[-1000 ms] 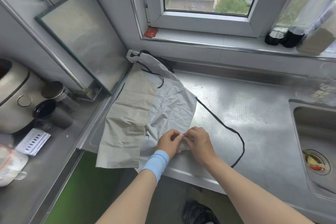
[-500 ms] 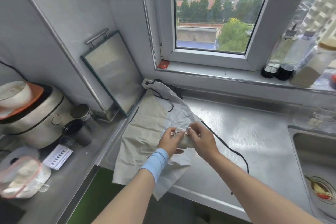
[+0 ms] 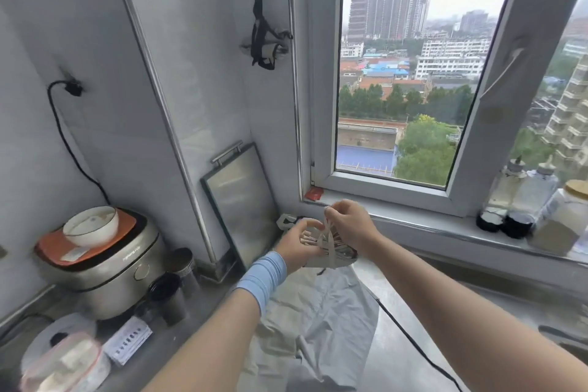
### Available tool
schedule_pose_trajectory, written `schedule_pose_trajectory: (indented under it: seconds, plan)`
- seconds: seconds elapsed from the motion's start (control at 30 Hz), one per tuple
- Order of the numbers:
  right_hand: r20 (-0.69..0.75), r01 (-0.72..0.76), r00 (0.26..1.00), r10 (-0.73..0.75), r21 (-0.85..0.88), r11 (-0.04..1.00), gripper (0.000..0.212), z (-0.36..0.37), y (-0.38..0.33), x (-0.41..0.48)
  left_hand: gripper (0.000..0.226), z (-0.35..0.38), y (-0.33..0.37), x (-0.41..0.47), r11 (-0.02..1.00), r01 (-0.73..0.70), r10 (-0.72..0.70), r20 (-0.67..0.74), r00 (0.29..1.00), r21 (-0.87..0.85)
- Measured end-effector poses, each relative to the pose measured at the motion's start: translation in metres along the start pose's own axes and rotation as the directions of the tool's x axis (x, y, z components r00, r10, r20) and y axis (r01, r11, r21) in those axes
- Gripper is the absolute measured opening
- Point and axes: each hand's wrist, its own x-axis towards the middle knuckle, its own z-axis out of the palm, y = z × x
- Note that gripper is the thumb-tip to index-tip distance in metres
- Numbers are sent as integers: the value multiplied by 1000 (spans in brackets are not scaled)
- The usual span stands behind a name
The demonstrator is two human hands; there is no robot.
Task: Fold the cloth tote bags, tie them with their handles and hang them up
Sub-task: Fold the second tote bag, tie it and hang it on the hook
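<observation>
1. Change: a second earlier both hands worked low, down on the counter [image 3: 397, 369], on a small pale wad. At this moment both were raised in front of the sill. The bundle [image 3: 345, 256] had come up with them and hung clear of the counter.
2. The view had also tipped upward, so the wall above the hands came into frame.
3. Left hand [image 3: 297, 247]: fingers curled round the bundle's left end, holding it from that side.
4. Right hand [image 3: 351, 226]: thumb and fingers pinched the pale handle [image 3: 322, 237], drawn up taut from the bundle, which sat just beneath this hand.
5. Judgement: I took the fold on this bag as done and the tie as done or being cinched, with hanging next. A hung bundle [image 3: 265, 44] with dark straps sat on the wall, well above and left of both hands, probably marking the spot.
6. A loose bag [image 3: 321, 318] lay unfolded on the counter below both hands, with a black strap [image 3: 410, 340] trailing off below the right hand. More folding remained.
7. Hidden: any knot was behind the fingers and blurred, so I could not tell whether it was closed.
8. The hook itself was covered by the hung bundle. The forearms and the frame edge cut off the loose bag's near end.
</observation>
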Motion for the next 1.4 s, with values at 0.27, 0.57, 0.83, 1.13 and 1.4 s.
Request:
schedule_pose_trajectory:
  seconds: [0.27, 0.57, 0.83, 1.13, 1.4]
  plan:
    - [45, 156, 987, -157, 31, 987, 16, -18, -98, 87, 39, -49, 83, 62, 997, -72, 65, -342, 937, -9]
    - [168, 276, 948, -269, -15, 961, 18, -25, -202, 146, 12, -120, 171, 111, 974, -97, 174, -404, 898, 204]
    - [83, 372, 927, -367, -58, 927, 17, -21, -296, 184, 28, -161, 246, 129, 907, -384, 413, -553, 724, 174]
    - [46, 321, 946, -321, 14, 947, 17, -26, -377, 254, 18, -250, 326, 193, 856, -362, 514, -540, 666, 368]
    - [-38, 377, 926, -375, 69, 924, 19, -29, -437, 302, 12, -298, 405, 237, 674, -433, 729, -440, 525, 599]
